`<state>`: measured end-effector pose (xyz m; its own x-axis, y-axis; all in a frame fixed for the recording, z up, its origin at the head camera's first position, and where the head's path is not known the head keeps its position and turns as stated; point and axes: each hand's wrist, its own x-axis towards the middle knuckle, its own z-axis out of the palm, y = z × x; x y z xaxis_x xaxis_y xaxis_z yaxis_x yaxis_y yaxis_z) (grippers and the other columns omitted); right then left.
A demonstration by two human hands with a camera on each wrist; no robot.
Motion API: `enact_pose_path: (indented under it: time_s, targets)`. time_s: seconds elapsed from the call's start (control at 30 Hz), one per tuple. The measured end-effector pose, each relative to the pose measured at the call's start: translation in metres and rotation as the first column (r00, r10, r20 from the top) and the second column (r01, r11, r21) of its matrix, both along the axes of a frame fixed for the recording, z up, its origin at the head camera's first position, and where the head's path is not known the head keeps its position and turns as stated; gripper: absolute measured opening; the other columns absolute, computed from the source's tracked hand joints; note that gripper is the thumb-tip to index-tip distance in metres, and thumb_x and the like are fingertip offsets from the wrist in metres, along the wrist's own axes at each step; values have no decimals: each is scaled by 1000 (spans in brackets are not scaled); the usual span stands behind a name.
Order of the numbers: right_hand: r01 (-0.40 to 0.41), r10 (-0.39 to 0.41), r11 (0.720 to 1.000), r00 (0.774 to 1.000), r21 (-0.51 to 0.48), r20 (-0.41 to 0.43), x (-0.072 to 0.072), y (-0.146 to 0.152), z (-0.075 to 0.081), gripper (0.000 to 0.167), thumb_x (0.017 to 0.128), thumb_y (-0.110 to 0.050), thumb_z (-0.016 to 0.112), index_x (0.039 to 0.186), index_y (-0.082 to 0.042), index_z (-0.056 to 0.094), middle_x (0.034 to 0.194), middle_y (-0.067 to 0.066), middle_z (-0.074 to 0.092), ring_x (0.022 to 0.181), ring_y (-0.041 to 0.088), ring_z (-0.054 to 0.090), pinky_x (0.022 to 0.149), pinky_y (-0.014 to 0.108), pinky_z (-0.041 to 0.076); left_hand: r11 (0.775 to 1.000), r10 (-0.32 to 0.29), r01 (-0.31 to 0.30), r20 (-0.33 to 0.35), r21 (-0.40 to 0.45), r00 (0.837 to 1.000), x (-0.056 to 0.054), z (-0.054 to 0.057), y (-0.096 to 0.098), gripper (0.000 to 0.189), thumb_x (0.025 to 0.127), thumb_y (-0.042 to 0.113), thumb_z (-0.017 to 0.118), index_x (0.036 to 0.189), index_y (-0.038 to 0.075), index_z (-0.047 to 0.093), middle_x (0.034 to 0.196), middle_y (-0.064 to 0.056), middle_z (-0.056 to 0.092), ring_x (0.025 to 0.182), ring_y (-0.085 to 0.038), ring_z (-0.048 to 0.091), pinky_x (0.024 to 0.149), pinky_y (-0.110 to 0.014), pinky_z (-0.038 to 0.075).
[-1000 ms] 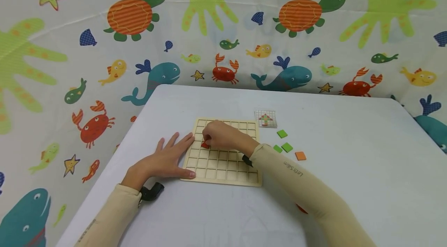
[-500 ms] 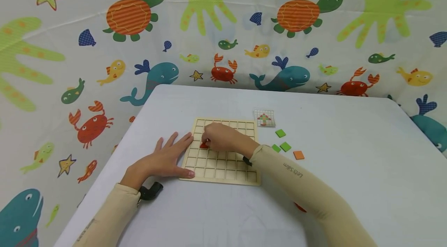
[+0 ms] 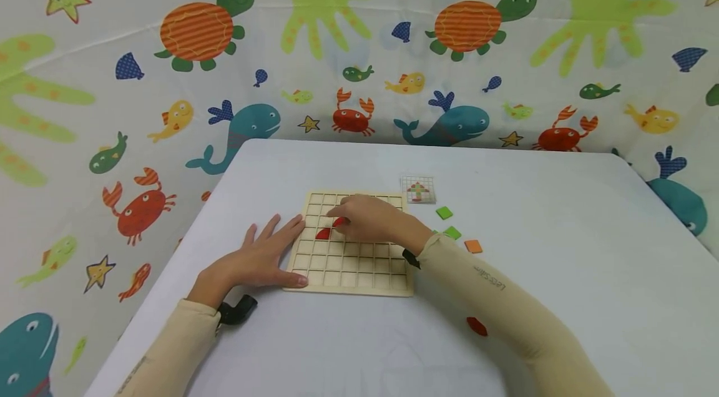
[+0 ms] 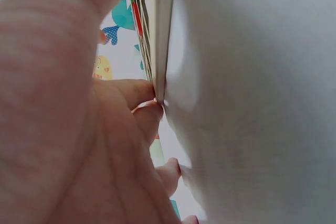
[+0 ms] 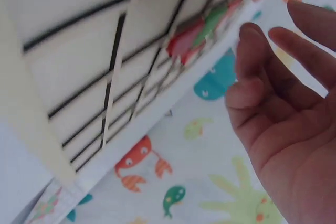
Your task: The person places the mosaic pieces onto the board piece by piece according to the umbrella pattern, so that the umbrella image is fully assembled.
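Observation:
A square wooden grid board [image 3: 354, 275] lies on the white table. My left hand [image 3: 244, 269] is spread along its left side, with fingertips and thumb touching the edge. Over the board's upper middle is my right hand [image 3: 367, 217]; in the right wrist view its fingers [image 5: 252, 45] are loosely bent and apart, with no piece seen between them. A red curved piece [image 3: 322, 233] lies on the board left of that hand. Another red piece [image 3: 339, 221] shows by its fingers, partly hidden. A green piece [image 5: 212, 23] sits among red ones in the right wrist view.
A printed pattern card [image 3: 418, 190] lies beyond the board's upper right corner. Green tiles [image 3: 444, 213] and an orange tile [image 3: 474, 246] lie to the right. A red leaf-shaped piece [image 3: 477, 326] is beside the right sleeve [image 3: 500, 297]. A sea-animal curtain [image 3: 348, 47] hangs behind.
My right hand has drawn back to the right from the red piece at its fingertips, uncovering it. The right sleeve has shifted off the leaf-shaped piece. My left hand stays at the board's edge.

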<state>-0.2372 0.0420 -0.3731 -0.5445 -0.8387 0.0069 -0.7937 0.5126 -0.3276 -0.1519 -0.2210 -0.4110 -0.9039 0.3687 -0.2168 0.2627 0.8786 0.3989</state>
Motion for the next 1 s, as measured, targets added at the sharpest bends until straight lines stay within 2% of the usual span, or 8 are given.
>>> enact_pose_path:
  time_s: [0.23, 0.43, 0.6, 0.7, 0.8, 1.0]
  targets:
    - [115, -102, 988, 987, -106, 120, -3, 45, 18, 41, 107, -18, 70, 144, -2, 67, 118, 7, 74, 101, 20, 68, 89, 33, 57, 1000, 9, -9, -9, 10, 1000, 0, -1, 2, 123, 80, 68, 83, 170, 6, 27, 177, -17, 17, 160, -52, 0, 118, -79, -6]
    - [240, -216, 959, 962, -148, 165, 5, 90, 20, 42, 107, -20, 69, 145, -3, 66, 119, 5, 74, 110, 23, 66, 92, 39, 58, 1000, -3, 3, -19, 7, 1000, 0, 0, 2, 123, 79, 68, 83, 169, 5, 28, 177, -18, 19, 159, -53, 2, 117, -80, -4]
    - [289, -257, 941, 949, -174, 183, 12, 127, 21, 38, 105, -13, 70, 141, 0, 68, 125, 12, 73, 112, 27, 66, 94, 42, 59, 1000, -15, 15, -25, 2, 1000, 1, 1, 1, 123, 79, 68, 83, 169, 4, 28, 176, -19, 19, 159, -54, 2, 117, -81, -4]
    - [320, -289, 934, 937, -158, 194, 10, 149, 18, 38, 104, -10, 71, 141, 0, 67, 129, 15, 72, 112, 28, 66, 94, 43, 59, 1000, -14, 15, -26, 10, 1000, 2, 2, 3, 123, 79, 67, 83, 169, 3, 28, 176, -20, 19, 159, -55, 2, 117, -81, -5]
    - [364, -332, 922, 918, -129, 215, 3, 169, 12, 39, 103, -9, 72, 141, 1, 67, 125, 15, 72, 110, 30, 66, 93, 44, 59, 1000, -5, 6, -23, 13, 1000, 3, 3, 4, 123, 79, 67, 84, 169, 4, 29, 176, -20, 19, 158, -55, 2, 117, -81, -6]
    - [410, -387, 912, 866, -6, 317, -10, 194, 2, 33, 100, -12, 74, 131, -1, 71, 114, 9, 71, 105, 29, 64, 95, 46, 57, 1000, -3, 3, -30, 18, 1000, 4, 0, 6, 124, 78, 69, 83, 169, 4, 29, 176, -20, 20, 158, -56, 3, 117, -81, -6]
